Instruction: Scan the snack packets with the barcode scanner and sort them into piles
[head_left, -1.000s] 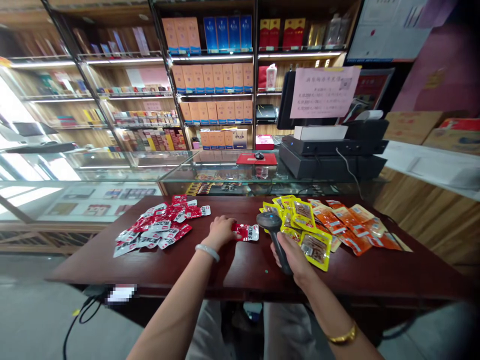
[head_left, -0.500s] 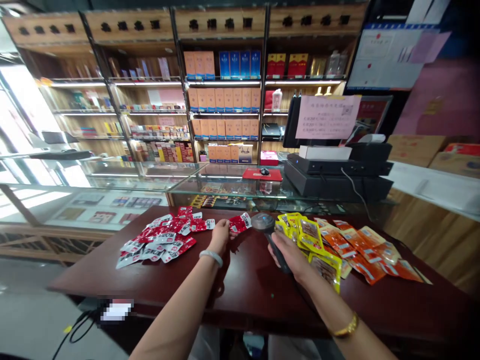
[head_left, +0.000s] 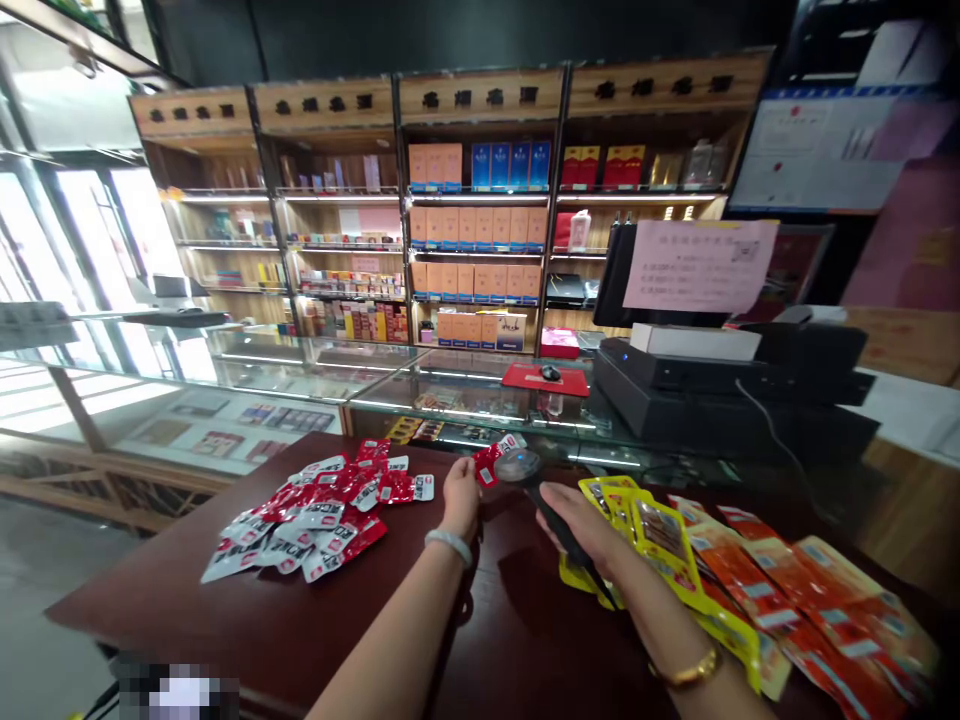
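Between the fingers of my left hand [head_left: 461, 497] is a small red and white snack packet [head_left: 491, 462], held up above the dark table. My right hand [head_left: 581, 520] is wrapped round the handle of a black barcode scanner [head_left: 561, 525]. The scanner's head overlaps the packet's right side in view; whether they touch I cannot tell. To the left lies a loose pile of red and white packets [head_left: 322, 510]. Yellow snack packets [head_left: 660, 535] lie beside and partly behind my right hand and forearm. Farther right, orange packets [head_left: 757, 590] are spread out.
The dark red table [head_left: 262, 630] meets a glass display counter [head_left: 405, 385] at the back. On the counter are a red mat [head_left: 544, 378] with a mouse [head_left: 550, 372], and a black cash register [head_left: 720, 390] with a pink paper sign [head_left: 697, 265]. Stocked shelves [head_left: 476, 245] line the wall.
The camera view has tilted up and shifted left. My left hand keeps the packet, now angled more upward, and the scanner's head has come over its right part.
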